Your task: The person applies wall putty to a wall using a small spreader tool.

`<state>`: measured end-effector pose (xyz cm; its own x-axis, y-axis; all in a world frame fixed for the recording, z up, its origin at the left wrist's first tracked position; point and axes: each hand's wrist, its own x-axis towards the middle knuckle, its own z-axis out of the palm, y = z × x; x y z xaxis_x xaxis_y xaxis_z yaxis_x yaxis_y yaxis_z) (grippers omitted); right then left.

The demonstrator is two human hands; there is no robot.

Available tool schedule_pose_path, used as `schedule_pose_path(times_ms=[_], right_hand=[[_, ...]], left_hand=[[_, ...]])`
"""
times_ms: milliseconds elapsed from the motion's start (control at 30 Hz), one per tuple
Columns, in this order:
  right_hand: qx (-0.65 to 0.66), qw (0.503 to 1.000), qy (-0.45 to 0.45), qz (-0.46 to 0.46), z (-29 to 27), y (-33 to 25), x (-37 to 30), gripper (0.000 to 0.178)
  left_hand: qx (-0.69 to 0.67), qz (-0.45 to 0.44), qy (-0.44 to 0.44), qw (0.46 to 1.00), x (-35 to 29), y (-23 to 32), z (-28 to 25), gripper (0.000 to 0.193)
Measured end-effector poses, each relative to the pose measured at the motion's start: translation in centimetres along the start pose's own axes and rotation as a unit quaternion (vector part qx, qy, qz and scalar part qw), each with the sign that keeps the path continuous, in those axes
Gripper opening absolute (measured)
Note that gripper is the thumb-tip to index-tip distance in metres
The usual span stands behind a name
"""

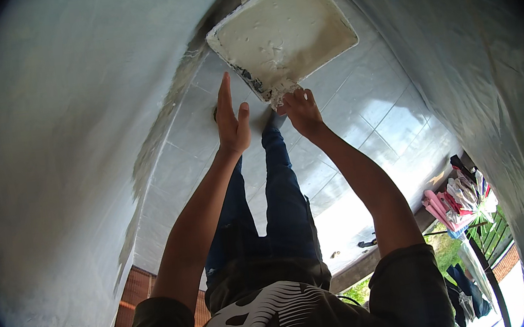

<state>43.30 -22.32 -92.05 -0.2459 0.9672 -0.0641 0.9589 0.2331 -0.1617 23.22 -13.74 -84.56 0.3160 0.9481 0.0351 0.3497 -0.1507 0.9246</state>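
Observation:
A shallow rectangular tray (347, 45) lies ahead of my feet, coated inside with a wet, off-white paste. Dark patches show along its left near edge, and paste is heaped at the near corner. My right hand (301, 110) is at that corner, its fingers curled in against a whitish, paste-covered lump (283, 91). Whether they grip this lump, the tray's rim or something else is hidden. To the left, my left hand (231, 123) is raised, fingers straight and thumb apart, holding nothing.
A grey plastered wall (65, 134) rises on the left, its lower edge rough. Clear plastic sheeting (454, 32) hangs along the right. Grey tiles (359, 110) cover the floor around my legs. Colourful clothes (454, 203) hang behind me at the right.

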Motion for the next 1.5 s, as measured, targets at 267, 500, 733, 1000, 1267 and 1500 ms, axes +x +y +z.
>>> schedule_pose_path(times_ms=[267, 500, 733, 1000, 1267, 1500], right_hand=[[0.023, 0.999, -0.045, 0.006, -2.3, -1.1, 0.0, 0.012], [0.031, 0.999, -0.03, 0.02, -3.2, -2.2, -0.7, 0.011], [0.059, 0.996, -0.013, 0.068, -4.7, -3.7, -1.4, 0.006], [0.524, 0.677, 0.043, 0.514, -5.7, -1.1, -1.7, 0.015], [0.441, 0.7, 0.171, 0.535, -2.2, -3.7, -0.7, 0.023], [0.332, 0.737, 0.206, 0.552, -2.4, -6.3, 2.2, 0.02]], left_hand=[[0.002, 0.012, -0.007, 1.0, -0.4, 0.9, -0.2, 0.072], [-0.012, 0.012, -0.011, 1.0, -0.7, 1.4, -0.5, 0.073], [-0.013, 0.013, -0.018, 1.0, -1.1, 1.6, -1.2, 0.073], [-0.036, 0.015, -0.011, 0.999, -1.4, 1.0, -1.6, 0.072], [-0.038, 0.012, -0.011, 0.999, -1.5, 0.9, -1.3, 0.07], [-0.028, 0.021, -0.015, 0.999, -1.7, 0.9, -1.7, 0.068]])
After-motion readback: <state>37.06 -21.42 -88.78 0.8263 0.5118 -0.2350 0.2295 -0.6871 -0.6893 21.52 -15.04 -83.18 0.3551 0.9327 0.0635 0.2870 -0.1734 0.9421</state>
